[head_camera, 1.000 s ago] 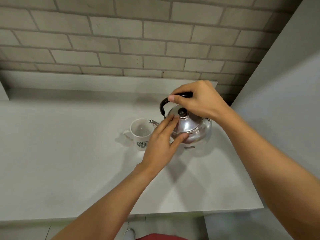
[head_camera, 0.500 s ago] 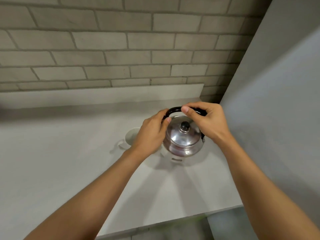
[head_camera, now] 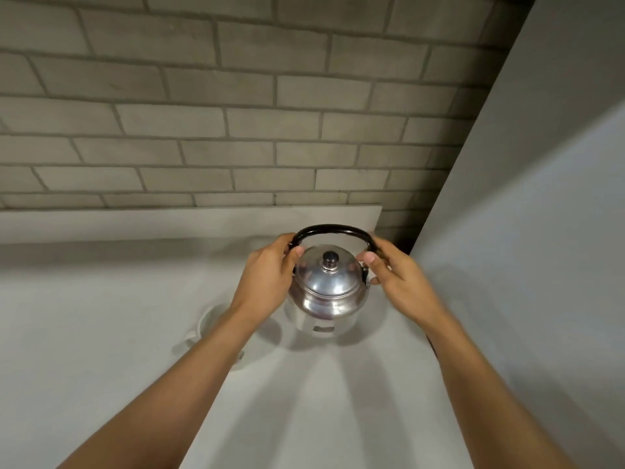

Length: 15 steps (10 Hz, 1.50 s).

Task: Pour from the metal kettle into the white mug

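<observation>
The metal kettle (head_camera: 326, 292) with a domed lid, a dark knob and a black arched handle is held a little above the white counter (head_camera: 101, 333). My left hand (head_camera: 267, 275) grips the left end of the handle. My right hand (head_camera: 395, 282) holds the right end, fingers curled at the handle's base. The white mug (head_camera: 206, 324) stands on the counter to the lower left of the kettle, mostly hidden behind my left forearm. The kettle's spout is hidden behind my left hand.
A grey brick wall (head_camera: 236, 130) rises behind the counter, above a low white backsplash (head_camera: 169, 221). A tall grey panel (head_camera: 541, 198) closes off the right side. The counter's right edge runs beside my right forearm.
The view has tilted up and closer. My right hand slid from the top of the handle to its right end, my left hand went from the kettle's body to the left end. The kettle rose slightly.
</observation>
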Motion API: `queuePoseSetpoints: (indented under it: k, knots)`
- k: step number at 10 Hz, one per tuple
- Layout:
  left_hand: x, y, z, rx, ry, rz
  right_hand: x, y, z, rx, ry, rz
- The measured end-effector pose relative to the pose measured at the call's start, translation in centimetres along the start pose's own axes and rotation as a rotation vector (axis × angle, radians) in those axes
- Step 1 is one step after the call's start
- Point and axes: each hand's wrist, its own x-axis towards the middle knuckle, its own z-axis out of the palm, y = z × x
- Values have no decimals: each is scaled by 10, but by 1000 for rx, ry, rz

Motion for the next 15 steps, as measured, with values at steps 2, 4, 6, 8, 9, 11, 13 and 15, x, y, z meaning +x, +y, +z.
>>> queuePoseSetpoints:
  k: [2, 4, 6, 8, 9, 11, 13, 15]
  knots:
    - [83, -37, 20, 100, 3, -116, 100, 50, 24, -21, -34, -9]
    - [109, -68, 32, 162, -43, -208, 124, 57, 41, -132, -14, -19]
    - [150, -99, 43, 250, -95, -316, 174, 77, 65, -44, -73, 93]
    - [162, -119, 45, 138, -115, -366, 195, 92, 84, 8, -83, 124]
    - [164, -125, 47, 99, -114, -380, 199, 97, 90, 10, -86, 128]
    - [166, -135, 51, 30, -84, -413, 206, 106, 98, 61, -92, 151]
    - [169, -140, 46, -9, -138, -425, 208, 104, 96, 6, -139, 138]
    - [166, -121, 27, 128, -35, -290, 187, 91, 75, -26, -11, 168]
